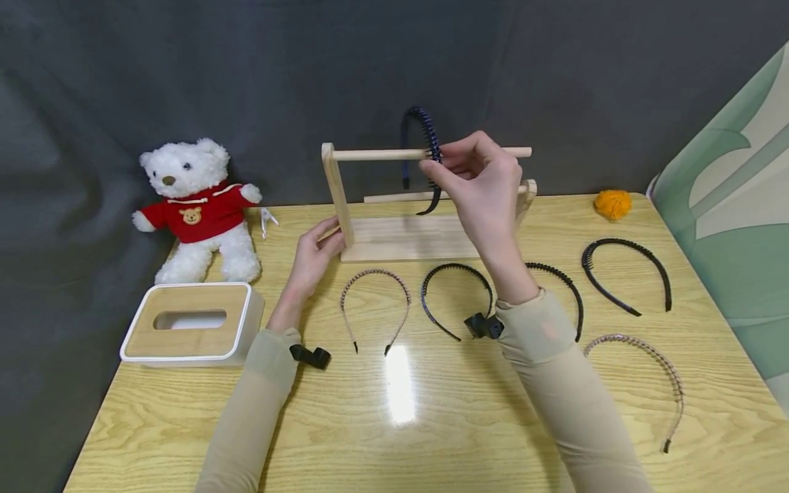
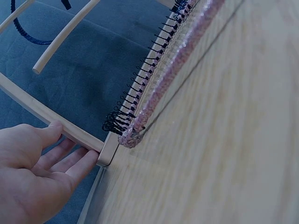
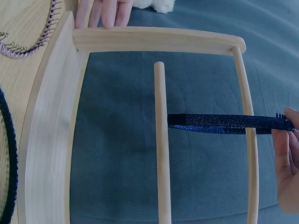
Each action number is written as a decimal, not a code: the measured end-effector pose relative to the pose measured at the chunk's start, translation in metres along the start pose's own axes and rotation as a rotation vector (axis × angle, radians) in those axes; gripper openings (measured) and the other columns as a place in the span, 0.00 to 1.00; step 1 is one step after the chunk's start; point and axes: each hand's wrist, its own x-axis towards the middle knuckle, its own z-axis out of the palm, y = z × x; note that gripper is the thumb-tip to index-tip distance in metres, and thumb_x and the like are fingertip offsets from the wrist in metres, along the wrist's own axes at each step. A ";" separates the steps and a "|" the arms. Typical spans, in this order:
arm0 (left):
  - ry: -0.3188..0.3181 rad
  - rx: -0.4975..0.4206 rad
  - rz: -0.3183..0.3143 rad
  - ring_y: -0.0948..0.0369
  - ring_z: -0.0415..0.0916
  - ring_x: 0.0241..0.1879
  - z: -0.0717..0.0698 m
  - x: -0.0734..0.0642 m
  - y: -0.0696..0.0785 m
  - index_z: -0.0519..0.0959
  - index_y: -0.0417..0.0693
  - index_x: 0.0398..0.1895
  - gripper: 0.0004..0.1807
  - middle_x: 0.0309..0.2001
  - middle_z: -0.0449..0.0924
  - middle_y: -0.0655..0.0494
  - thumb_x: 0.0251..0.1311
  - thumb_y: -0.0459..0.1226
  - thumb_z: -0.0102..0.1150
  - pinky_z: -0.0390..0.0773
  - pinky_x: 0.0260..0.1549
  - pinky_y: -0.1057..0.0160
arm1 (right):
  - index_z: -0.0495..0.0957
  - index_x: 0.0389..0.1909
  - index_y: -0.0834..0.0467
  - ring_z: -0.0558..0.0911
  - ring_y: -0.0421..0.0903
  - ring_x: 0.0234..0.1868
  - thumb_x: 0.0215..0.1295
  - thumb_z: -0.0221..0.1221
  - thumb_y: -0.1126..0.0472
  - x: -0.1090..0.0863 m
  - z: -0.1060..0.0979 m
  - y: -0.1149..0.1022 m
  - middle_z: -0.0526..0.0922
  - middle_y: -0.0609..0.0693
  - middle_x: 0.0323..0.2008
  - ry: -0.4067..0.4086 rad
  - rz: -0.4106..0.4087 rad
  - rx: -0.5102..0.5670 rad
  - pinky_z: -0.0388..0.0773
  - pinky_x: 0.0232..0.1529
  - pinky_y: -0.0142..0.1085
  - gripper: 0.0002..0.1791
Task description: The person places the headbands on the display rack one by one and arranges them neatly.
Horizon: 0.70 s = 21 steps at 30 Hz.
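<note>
A dark blue toothed headband [image 1: 425, 123] is pinched between the thumb and fingers of my right hand [image 1: 483, 181]. It straddles the top rod [image 1: 376, 155] of a light wooden rack [image 1: 407, 236], one side in front and the other behind. Its curved top stays above the rod. My left hand [image 1: 314, 253] holds the lower part of the rack's left upright [image 1: 337, 192], thumb and fingers set against the wood in the left wrist view. A lower rod [image 3: 161, 140] with a free end shows beside the headband's tip in the right wrist view.
Several headbands lie in front of the rack, including a pink one [image 1: 376, 272], a dark blue one [image 1: 456, 266] and a black one [image 1: 635, 243]. A white bear [image 1: 209, 212], a tissue box [image 1: 185, 322] and a small white clip [image 1: 266, 220] are left; an orange pompom [image 1: 613, 204] is right.
</note>
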 end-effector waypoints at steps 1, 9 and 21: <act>0.001 0.000 -0.002 0.38 0.73 0.70 0.000 0.000 0.000 0.69 0.29 0.76 0.25 0.75 0.67 0.32 0.80 0.25 0.52 0.79 0.67 0.59 | 0.86 0.40 0.67 0.86 0.43 0.33 0.62 0.78 0.68 0.000 0.002 0.000 0.87 0.52 0.33 -0.004 -0.014 -0.002 0.87 0.39 0.30 0.11; 0.001 -0.001 -0.002 0.38 0.73 0.70 0.000 0.001 0.000 0.69 0.29 0.76 0.24 0.75 0.68 0.32 0.80 0.25 0.52 0.80 0.67 0.59 | 0.85 0.40 0.69 0.85 0.43 0.32 0.62 0.77 0.69 -0.002 0.012 0.004 0.87 0.54 0.33 -0.014 -0.038 0.005 0.87 0.38 0.30 0.12; -0.006 0.010 0.000 0.38 0.73 0.70 -0.001 0.000 0.000 0.68 0.31 0.77 0.25 0.75 0.68 0.33 0.80 0.25 0.52 0.79 0.67 0.59 | 0.85 0.40 0.68 0.86 0.43 0.33 0.62 0.77 0.69 -0.006 0.033 0.005 0.88 0.55 0.34 -0.016 -0.035 0.037 0.88 0.38 0.31 0.11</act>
